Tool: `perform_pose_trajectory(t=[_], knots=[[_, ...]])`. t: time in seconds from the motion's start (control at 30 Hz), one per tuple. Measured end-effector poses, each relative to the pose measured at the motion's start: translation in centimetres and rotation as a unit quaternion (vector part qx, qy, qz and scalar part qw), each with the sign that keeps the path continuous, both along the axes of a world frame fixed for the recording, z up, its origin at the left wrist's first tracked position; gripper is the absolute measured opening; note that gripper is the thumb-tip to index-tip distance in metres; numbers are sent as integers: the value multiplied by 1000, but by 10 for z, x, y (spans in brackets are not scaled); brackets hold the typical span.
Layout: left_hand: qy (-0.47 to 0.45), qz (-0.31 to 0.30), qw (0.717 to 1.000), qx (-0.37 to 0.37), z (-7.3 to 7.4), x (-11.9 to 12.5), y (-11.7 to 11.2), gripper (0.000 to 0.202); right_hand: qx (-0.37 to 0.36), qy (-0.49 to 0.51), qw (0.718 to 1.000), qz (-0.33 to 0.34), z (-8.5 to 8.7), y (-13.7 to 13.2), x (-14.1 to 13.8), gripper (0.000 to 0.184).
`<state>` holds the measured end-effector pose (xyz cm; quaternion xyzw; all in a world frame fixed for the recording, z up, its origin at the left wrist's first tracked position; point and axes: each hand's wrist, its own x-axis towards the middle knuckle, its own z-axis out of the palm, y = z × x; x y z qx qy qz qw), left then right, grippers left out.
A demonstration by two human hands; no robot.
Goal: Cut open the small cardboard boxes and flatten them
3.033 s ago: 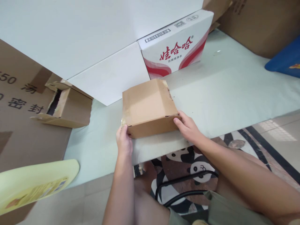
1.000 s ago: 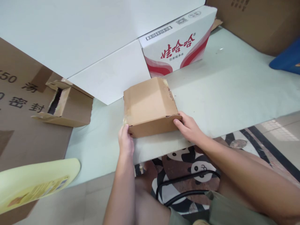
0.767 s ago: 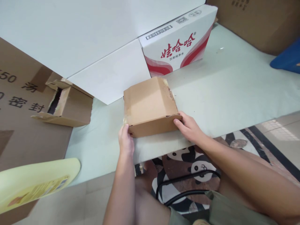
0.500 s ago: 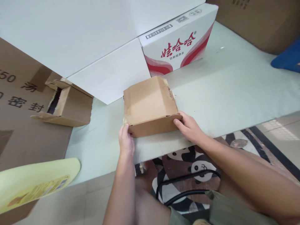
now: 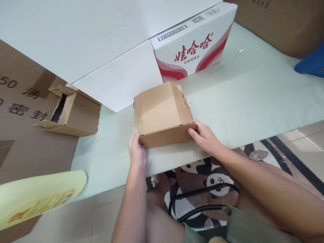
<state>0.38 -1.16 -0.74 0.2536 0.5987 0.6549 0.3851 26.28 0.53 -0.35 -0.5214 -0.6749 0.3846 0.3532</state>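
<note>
A brown cardboard box [image 5: 159, 109] lies on the table in front of me, its near side facing my body. Torn, rough edges show along its right side. My left hand [image 5: 136, 150] grips its near left corner, thumb on the side and the other fingers mostly hidden. At the near right corner, my right hand [image 5: 204, 136] is closed on the box, the thumb against the front face and the fingers around the edge. What the box holds, if anything, is hidden.
An open small cardboard box [image 5: 82, 114] is at the left, beside a large printed carton [image 5: 22, 141]. Behind stands a white and red carton [image 5: 194, 54] by white panels [image 5: 121, 77]. A yellow bottle [image 5: 50, 189] is near left; a blue object [image 5: 311, 62] is far right.
Almost nothing differs: both hands keep their hold on the cardboard box. The whole view has shifted very slightly.
</note>
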Motion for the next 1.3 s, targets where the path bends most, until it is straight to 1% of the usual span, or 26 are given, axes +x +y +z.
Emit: perform_pose_trajectory(t=[0.43, 0.6, 0.87, 1.13, 1.3], knots=[[-5, 1, 1000, -5, 0, 0, 0, 27, -7, -1, 1000, 0, 2, 0, -1, 27], [-13, 7, 1000, -5, 1, 1, 1, 29, -10, -2, 1000, -5, 2, 1, -2, 27], [5, 4, 1000, -13, 2, 1, 2, 29, -22, -6, 1000, -13, 3, 2, -5, 28], [8, -7, 1000, -13, 1, -2, -1, 28, -9, -1, 1000, -16, 1, 0, -5, 26], [26, -11, 999, -17, 0, -3, 0, 29, 15, 12, 1000, -15, 0, 0, -4, 24]])
